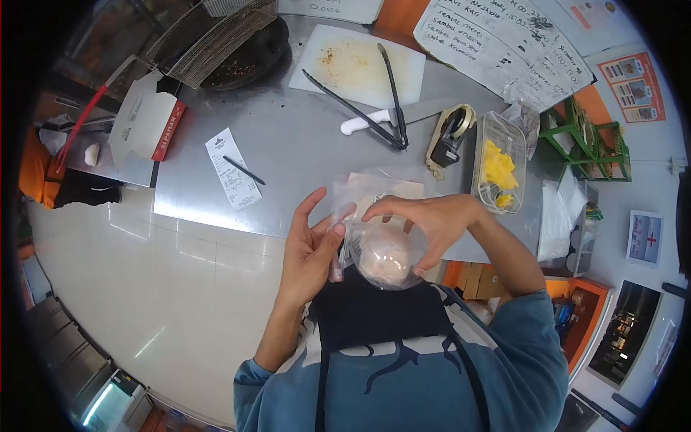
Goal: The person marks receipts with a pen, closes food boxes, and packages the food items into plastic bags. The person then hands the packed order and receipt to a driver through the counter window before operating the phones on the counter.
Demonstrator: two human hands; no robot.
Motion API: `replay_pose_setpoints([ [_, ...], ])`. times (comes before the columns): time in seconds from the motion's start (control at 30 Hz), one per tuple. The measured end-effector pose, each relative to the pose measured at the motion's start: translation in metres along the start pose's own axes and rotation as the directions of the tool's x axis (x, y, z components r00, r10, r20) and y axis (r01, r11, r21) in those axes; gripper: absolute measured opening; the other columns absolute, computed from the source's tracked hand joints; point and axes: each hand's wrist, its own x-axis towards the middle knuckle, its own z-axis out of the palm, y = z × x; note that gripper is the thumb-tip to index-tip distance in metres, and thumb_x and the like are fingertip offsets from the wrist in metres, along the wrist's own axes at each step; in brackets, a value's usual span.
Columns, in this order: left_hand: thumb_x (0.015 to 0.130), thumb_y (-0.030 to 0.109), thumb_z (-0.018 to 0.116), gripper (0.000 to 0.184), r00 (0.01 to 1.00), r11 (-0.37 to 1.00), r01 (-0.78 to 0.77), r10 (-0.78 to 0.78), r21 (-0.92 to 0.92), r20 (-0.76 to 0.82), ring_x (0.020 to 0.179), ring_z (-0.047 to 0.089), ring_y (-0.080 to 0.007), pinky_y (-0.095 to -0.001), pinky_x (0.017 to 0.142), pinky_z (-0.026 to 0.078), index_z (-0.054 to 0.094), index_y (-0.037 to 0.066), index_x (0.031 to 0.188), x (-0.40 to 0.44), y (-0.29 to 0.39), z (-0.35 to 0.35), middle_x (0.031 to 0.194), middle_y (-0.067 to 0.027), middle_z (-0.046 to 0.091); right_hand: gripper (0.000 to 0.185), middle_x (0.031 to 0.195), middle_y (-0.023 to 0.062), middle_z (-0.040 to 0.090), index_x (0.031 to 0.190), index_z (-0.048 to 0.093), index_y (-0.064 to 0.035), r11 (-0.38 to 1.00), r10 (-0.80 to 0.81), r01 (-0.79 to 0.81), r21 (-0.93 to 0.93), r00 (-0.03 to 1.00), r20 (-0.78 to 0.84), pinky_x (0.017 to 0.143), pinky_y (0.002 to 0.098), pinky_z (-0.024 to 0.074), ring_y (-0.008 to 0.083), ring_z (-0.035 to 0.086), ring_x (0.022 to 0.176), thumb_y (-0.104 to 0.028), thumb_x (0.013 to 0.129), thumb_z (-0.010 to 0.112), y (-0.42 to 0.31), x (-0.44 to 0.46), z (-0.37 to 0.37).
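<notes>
Close in front of my apron, my right hand (440, 222) curls its fingers and thumb around a clear round container (389, 263) with something pale pinkish inside. My left hand (308, 252) pinches the edge of a thin clear plastic bag (350, 189) between thumb and fingers. The bag spreads behind and beside the container; I cannot tell how much of the container is inside it. A pale flat item (410, 189) shows through or behind the bag at the table's edge.
The steel table (288, 165) holds a receipt (234, 169) with a black pen (244, 171), a white cutting board (360, 61), black tongs (392, 93), a white-handled knife (367, 122), a tape dispenser (448, 140) and a tray with yellow packets (498, 167). Frying baskets (216, 47) stand back left.
</notes>
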Motion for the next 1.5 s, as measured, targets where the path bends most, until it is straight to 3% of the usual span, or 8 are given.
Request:
replay_pose_setpoints([
  [0.5, 0.095, 0.011, 0.058, 0.043, 0.997, 0.997, 0.072, -0.071, 0.0, -0.026, 0.042, 0.047, -0.0093, -0.0222, 0.039, 0.038, 0.039, 0.001, 0.132, -0.01, 0.0, 0.004, 0.07, -0.0076, 0.062, 0.091, 0.115, 0.0234, 0.06, 0.128, 0.049, -0.0001, 0.68, 0.346, -0.572, -0.458, 0.802, -0.488, 0.097, 0.0444, 0.043, 0.0393, 0.057, 0.108, -0.053, 0.062, 0.081, 0.039, 0.007, 0.024],
  [0.77, 0.089, 0.003, 0.063, 0.056, 0.996, 0.996, -0.089, 0.089, 0.005, 0.02, 0.081, 0.062, -0.0165, -0.0295, 0.065, 0.054, 0.034, -0.001, 0.136, -0.023, 0.022, 0.026, 0.09, -0.013, 0.061, 0.047, 0.071, 0.011, 0.064, 0.085, 0.065, -0.0022, 0.294, 0.387, -0.672, -0.68, 0.734, -0.558, 0.082, 0.0368, 0.0427, 0.0246, 0.062, 0.07, -0.049, 0.08, 0.067, -0.021, -0.063, 0.038],
  [0.97, 0.083, -0.011, 0.058, 0.064, 0.963, 0.99, -0.133, 0.119, 0.039, 0.242, 0.105, 0.061, -0.0252, -0.0406, 0.093, 0.05, 0.029, -0.002, 0.14, -0.041, 0.033, 0.021, 0.109, -0.0176, 0.057, 0.028, 0.067, 0.0074, 0.063, 0.078, 0.061, -0.0051, 0.403, -0.013, -0.591, -0.698, 0.759, -0.651, 0.081, 0.0373, 0.0393, 0.0259, 0.061, 0.069, -0.031, 0.082, 0.069, -0.066, -0.104, 0.046],
  [1.07, 0.082, -0.013, 0.058, 0.068, 0.964, 0.963, -0.128, 0.064, 0.239, 0.257, 0.105, 0.061, -0.0265, -0.0426, 0.1, 0.045, 0.027, -0.002, 0.141, -0.034, 0.033, 0.012, 0.11, -0.017, 0.058, 0.03, 0.071, 0.0087, 0.063, 0.091, 0.063, -0.0026, 0.559, 0.227, -0.596, -0.577, 0.779, -0.584, 0.082, 0.039, 0.0407, 0.0277, 0.061, 0.073, -0.029, 0.081, 0.07, -0.05, -0.11, 0.058],
  [1.17, 0.081, -0.012, 0.064, 0.074, 0.953, 0.968, -0.1, 0.027, 0.232, 0.301, 0.112, 0.058, -0.0211, -0.0308, 0.099, 0.042, 0.027, 0.0, 0.144, -0.03, 0.035, 0.006, 0.117, -0.0143, 0.058, 0.031, 0.087, 0.0119, 0.067, 0.107, 0.062, -0.002, 0.848, 0.029, -0.354, -0.395, 0.775, -0.631, 0.09, 0.04, 0.042, 0.0285, 0.064, 0.087, -0.017, 0.081, 0.07, -0.039, -0.123, 0.061],
  [1.27, 0.076, -0.005, 0.075, 0.087, 0.935, 0.86, -0.195, 0.019, 0.472, 0.353, 0.113, 0.058, -0.0223, -0.0335, 0.1, 0.042, 0.024, 0.001, 0.146, -0.027, 0.043, -0.015, 0.119, -0.0143, 0.059, 0.035, 0.103, 0.0132, 0.068, 0.115, 0.061, -0.0035, 0.971, -0.099, -0.163, -0.176, 0.397, -0.912, 0.1, 0.0391, 0.0401, 0.0291, 0.063, 0.103, -0.007, 0.081, 0.068, -0.012, -0.147, 0.051],
  [1.43, 0.048, 0.035, 0.094, 0.123, 0.931, 0.509, -0.361, 0.141, 0.782, 0.338, 0.135, 0.03, -0.0374, -0.0492, 0.109, 0.03, 0.026, -0.001, 0.145, 0.023, 0.0, -0.043, 0.144, -0.0243, 0.032, 0.097, 0.148, 0.0184, 0.033, 0.148, 0.025, -0.0105, 0.812, -0.017, -0.462, -0.357, 0.593, -0.805, 0.113, 0.0431, 0.0272, 0.0366, 0.033, 0.136, -0.005, 0.067, 0.077, 0.09, -0.111, 0.021],
  [1.5, 0.057, 0.036, 0.088, 0.115, 0.781, 0.018, -0.609, 0.188, 0.793, 0.596, 0.134, 0.029, -0.0404, -0.0496, 0.111, 0.027, 0.025, -0.002, 0.145, 0.056, -0.042, -0.024, 0.138, -0.0253, 0.036, 0.103, 0.152, 0.0175, 0.026, 0.149, 0.024, -0.0118, 0.782, -0.065, -0.39, -0.486, 0.724, -0.686, 0.113, 0.0442, 0.0262, 0.0377, 0.029, 0.137, -0.01, 0.063, 0.081, 0.108, -0.067, 0.025],
])
